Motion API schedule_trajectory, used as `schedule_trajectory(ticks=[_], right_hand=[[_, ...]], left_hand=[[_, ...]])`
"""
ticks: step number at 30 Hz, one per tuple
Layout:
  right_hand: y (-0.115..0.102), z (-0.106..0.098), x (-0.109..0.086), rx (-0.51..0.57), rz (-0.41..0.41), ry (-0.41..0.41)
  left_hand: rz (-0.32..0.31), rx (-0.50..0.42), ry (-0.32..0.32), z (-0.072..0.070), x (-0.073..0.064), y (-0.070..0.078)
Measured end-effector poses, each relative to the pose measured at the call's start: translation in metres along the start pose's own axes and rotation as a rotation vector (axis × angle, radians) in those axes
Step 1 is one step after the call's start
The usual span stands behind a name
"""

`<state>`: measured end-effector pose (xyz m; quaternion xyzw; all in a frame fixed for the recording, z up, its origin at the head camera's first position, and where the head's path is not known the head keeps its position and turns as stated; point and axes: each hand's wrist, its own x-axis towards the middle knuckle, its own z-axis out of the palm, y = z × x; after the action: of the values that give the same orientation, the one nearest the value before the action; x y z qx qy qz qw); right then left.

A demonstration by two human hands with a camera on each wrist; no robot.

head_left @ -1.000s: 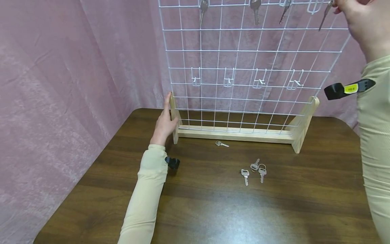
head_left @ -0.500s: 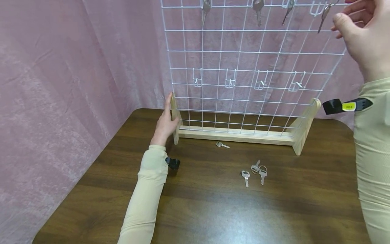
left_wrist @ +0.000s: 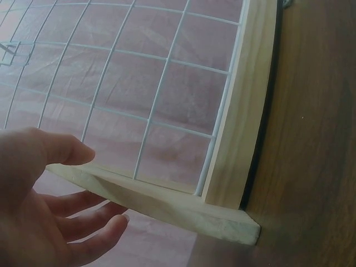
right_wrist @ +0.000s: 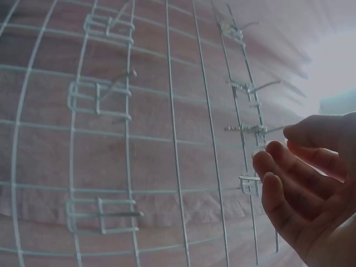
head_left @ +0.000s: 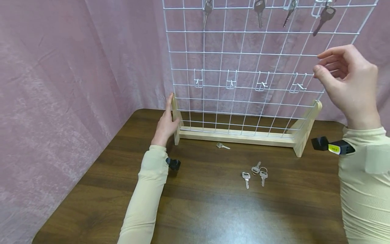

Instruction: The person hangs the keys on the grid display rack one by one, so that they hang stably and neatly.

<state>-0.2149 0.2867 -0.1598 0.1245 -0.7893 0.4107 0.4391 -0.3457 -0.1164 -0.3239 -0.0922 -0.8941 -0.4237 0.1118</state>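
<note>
A white wire grid [head_left: 240, 62] stands upright in a light wooden stand [head_left: 237, 137]. My left hand [head_left: 166, 126] holds the stand's left side piece, thumb on the inner face and fingers on the outer face in the left wrist view. Off the grid's right edge is my right hand [head_left: 350, 83], fingers loosely bent, holding nothing. Above it a dark key [head_left: 327, 15] hangs from the upper right hook. More keys hang along that row: a left key [head_left: 208, 8], a middle key [head_left: 260, 8] and another key [head_left: 290, 13]. Their upper ends are partly cut off.
A lower row of bare white hooks [head_left: 231, 83] crosses the grid. On the brown table [head_left: 195, 203] lie a key [head_left: 223, 146] near the stand, another key [head_left: 246, 179] in front, and two keys [head_left: 263, 176] close together with rings. A pink curtain [head_left: 91, 67] hangs behind.
My right hand has let go of the dark key, now hanging at the upper right, and has moved down. The left hand stays on the stand. The view has shifted slightly.
</note>
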Motion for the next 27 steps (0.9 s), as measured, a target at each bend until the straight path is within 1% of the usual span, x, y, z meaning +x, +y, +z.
schedule_trajectory(ticks=[3,6,8,12,20,27], right_hand=[[0.002,0.003,-0.015,0.003,-0.033,-0.022],[0.004,0.008,-0.029,-0.032,-0.055,-0.053],[0.006,0.011,-0.038,-0.066,-0.073,-0.080],[0.012,0.019,-0.051,-0.086,-0.106,-0.146],[0.028,0.030,-0.069,-0.122,-0.134,-0.264],[0.033,0.039,-0.073,-0.181,-0.162,-0.365]], left_hand=[[0.000,0.000,0.001,0.000,0.000,0.000],[-0.003,0.006,0.002,0.001,0.000,-0.001],[-0.007,0.012,0.002,0.001,0.000,-0.001],[-0.010,0.018,-0.002,0.001,0.000,0.000],[-0.003,0.007,-0.003,0.002,0.000,0.001],[0.002,0.017,0.014,0.001,0.001,0.000]])
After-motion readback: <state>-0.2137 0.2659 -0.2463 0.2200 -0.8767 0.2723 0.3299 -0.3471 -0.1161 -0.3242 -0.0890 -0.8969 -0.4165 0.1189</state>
